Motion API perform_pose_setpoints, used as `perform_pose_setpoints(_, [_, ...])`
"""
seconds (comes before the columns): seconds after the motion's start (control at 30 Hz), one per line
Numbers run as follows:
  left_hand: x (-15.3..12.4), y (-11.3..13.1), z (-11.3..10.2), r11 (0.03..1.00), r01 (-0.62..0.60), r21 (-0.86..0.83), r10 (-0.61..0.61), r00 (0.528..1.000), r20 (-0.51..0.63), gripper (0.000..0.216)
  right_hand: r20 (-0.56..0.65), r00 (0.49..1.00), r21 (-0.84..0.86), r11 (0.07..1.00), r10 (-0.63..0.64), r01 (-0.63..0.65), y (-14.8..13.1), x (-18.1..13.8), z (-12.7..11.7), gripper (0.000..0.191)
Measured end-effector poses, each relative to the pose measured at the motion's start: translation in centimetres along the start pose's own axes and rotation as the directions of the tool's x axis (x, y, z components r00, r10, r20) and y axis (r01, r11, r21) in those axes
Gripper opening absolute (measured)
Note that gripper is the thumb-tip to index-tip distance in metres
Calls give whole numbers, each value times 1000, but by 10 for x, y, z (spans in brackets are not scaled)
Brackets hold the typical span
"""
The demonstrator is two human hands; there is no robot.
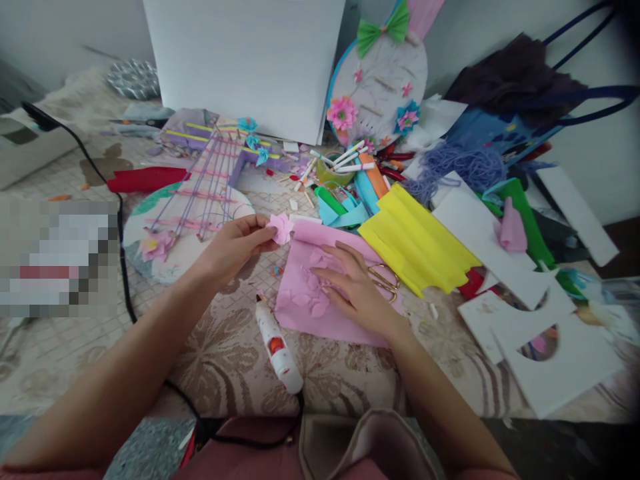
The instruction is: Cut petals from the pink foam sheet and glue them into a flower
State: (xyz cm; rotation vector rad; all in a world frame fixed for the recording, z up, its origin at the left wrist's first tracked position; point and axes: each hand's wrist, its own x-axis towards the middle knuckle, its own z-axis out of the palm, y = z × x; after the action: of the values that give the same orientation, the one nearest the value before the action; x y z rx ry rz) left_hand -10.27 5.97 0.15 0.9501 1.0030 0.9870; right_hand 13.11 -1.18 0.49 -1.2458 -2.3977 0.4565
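Between the thumb and fingers of my left hand [245,239] is a pink paper flower [281,229]. My right hand [357,290] rests with its fingers spread over a sheet of pink crepe paper [295,313], rolled along its far edge. Under and beside those fingertips lie several pink paper petals [319,303]. Gold-handled scissors [387,280] sit on the sheet by my right hand, their blades hidden. A white glue gun [277,350] lies nearer to me, its dark tip pointing away.
At left stands a paper-decorated, guitar-like piece [190,213] strung with purple yarn. Yellow crepe paper [417,240], cut white board [555,340] and purple yarn [457,170] crowd the right. A black cord [121,247] crosses the left side. A flower-decorated disc [377,87] leans at the back.
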Motion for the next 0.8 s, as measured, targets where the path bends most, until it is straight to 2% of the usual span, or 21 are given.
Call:
perform_pose_setpoints(0.13, [0,0,-1,1000,-5,2,5,1000,12,12,24,1000,13,1000,-17,17,1,0,3,20])
perform_pose_setpoints(0.23, [0,0,-1,1000,-6,0,6,1000,29,12,-107,993,37,998,53,-49,7,0,2,20])
perform_pose_setpoints(0.33, [0,1,-1,1000,0,-3,0,1000,26,14,-214,969,-33,990,125,-135,16,-1,4,29])
perform_pose_setpoints(0.43, [-1,2,0,1000,9,-3,-9,1000,27,14,-164,978,-100,984,129,-146,20,-1,8,38])
perform_pose_setpoints(0.53, [-2,1,0,1000,11,-6,-11,1000,28,12,-95,991,-69,992,99,-106,20,-2,8,40])
perform_pose_setpoints(0.7, [0,-1,-2,1000,3,-7,-3,999,41,13,-232,960,-40,984,159,-172,23,-2,3,35])
perform_pose_setpoints(0.8, [1,-2,-2,1000,3,1,-3,998,67,12,-207,964,-109,976,165,-190,27,-1,8,39])
